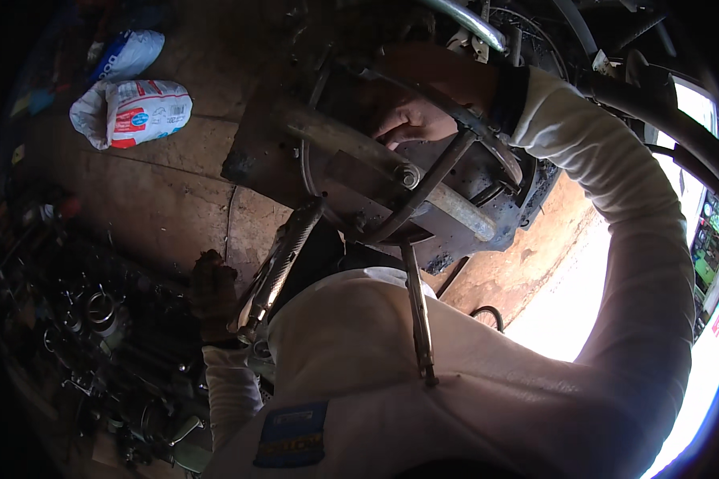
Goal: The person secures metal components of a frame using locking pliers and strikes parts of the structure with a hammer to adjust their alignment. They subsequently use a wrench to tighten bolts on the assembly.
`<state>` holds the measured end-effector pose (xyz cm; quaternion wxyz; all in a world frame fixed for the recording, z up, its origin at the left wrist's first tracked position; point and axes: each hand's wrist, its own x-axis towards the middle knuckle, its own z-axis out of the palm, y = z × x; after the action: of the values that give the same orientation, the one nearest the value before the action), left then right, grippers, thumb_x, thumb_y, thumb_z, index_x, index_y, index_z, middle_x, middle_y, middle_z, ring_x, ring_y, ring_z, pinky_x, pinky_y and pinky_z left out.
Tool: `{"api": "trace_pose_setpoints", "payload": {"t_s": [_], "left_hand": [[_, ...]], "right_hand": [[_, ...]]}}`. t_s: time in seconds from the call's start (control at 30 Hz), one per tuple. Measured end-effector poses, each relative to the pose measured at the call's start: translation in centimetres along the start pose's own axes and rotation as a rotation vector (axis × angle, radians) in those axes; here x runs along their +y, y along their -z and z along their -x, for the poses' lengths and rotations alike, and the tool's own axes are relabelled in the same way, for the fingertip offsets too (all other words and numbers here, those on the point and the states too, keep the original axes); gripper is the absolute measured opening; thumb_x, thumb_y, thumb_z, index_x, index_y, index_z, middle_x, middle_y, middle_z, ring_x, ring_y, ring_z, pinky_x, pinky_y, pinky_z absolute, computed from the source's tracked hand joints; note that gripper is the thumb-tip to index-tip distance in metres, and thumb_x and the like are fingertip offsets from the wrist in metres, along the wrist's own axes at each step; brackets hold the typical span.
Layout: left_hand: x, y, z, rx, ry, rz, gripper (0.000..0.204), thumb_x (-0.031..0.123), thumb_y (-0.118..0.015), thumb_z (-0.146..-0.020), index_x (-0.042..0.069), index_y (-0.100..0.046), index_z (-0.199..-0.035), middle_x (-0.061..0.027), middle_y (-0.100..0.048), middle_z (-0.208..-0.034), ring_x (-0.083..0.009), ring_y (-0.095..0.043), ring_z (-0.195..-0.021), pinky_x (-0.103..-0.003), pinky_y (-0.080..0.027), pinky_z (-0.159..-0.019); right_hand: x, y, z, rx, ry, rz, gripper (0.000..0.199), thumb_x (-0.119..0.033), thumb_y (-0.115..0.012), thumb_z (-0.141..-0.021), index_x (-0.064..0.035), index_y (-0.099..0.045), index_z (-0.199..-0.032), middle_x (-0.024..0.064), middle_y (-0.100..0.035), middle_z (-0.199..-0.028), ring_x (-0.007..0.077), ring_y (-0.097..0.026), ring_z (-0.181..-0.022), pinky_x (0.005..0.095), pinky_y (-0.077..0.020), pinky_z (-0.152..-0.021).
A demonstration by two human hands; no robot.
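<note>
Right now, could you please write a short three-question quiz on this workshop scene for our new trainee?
1. True or false: the right hand rests bare on the dark engine-like metal part.
2. The left hand closes around: A) a white sack, B) a long ribbed metal tool, C) a cable.
3. What lies on the floor at the upper left?

Key
1. True; it reaches in behind the curved metal bars.
2. B.
3. A white printed sack, lying on its side, with another bag behind it.
</note>
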<state>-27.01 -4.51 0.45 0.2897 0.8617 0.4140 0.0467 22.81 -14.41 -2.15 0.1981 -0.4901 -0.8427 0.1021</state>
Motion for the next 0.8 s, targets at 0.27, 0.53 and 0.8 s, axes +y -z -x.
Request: {"api": "trace_pose_setpoints", "payload": {"t_s": [0.27,0.53,0.8], "left_hand": [[-0.9,-0.5,-0.9,-0.078,0.204,0.076,0.017,0.010,-0.056,-0.087,0.002,-0.060,-0.102,-0.0109,-0.062,-0.098,-0.0252,-0.061,-0.084,-0.039,-0.051,-0.072],[-1.5,-0.8,0.3,-0.093,0.023,-0.142,0.018,0.017,-0.056,-0.090,0.006,-0.062,-0.103,-0.0096,-0.063,-0.097,-0.0245,-0.062,-0.085,-0.039,-0.051,-0.074],[-1.7,-0.9,1.1,-0.153,0.151,-0.167,0.022,0.021,-0.055,-0.092,0.006,-0.061,-0.107,-0.0078,-0.061,-0.098,-0.0206,-0.060,-0.086,-0.036,-0.051,-0.074]], "right_hand": [[-1.9,0.8,-1.0,-0.309,-0.151,-0.165,0.029,-0.024,-0.073,-0.080,-0.0072,-0.067,-0.103,0.0102,-0.068,-0.093,0.0233,-0.065,-0.092,0.0368,-0.0506,-0.081],[-2.7,6.4,-0.3,-0.367,-0.268,-0.881,0.028,-0.021,-0.069,-0.085,-0.0078,-0.065,-0.109,0.0122,-0.067,-0.098,0.0251,-0.066,-0.088,0.0366,-0.0520,-0.078],[-2.2,3.8,0.7,-0.247,0.038,-1.057,0.027,-0.017,-0.068,-0.086,-0.0056,-0.064,-0.110,0.0152,-0.067,-0.104,0.0258,-0.062,-0.096,0.0367,-0.0482,-0.084]]}}
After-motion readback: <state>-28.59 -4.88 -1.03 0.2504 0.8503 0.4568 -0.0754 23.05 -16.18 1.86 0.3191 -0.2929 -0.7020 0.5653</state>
